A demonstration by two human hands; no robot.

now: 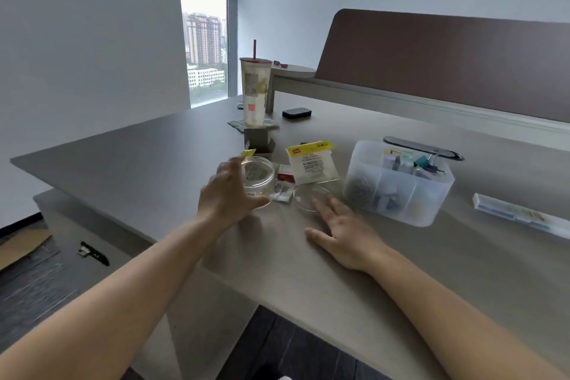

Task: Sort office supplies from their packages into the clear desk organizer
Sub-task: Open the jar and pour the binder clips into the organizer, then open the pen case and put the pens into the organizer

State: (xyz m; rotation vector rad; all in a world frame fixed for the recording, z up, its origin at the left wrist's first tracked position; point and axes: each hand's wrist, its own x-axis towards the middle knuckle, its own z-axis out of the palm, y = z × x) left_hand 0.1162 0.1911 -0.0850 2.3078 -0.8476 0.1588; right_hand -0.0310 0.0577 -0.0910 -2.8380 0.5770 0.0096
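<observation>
Clear desk organizer (398, 185) standing on the desk (401, 271), its compartments holding binder clips and coloured notes; right hand (342, 231) flat and open, fingertips touching a clear lid (310, 196) just beside it. Left hand (229, 191) grips an open clear jar (257, 176), with flat packets (311, 162) between jar and organizer.

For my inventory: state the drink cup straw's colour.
Red straw, clearest in the head view.

Grey worktop (129, 160) carries the clear organizer (398, 185); left of it a flat lid (310, 198), supply packets (311, 162), round jar (257, 177); beyond, a drink cup (254, 91).
</observation>
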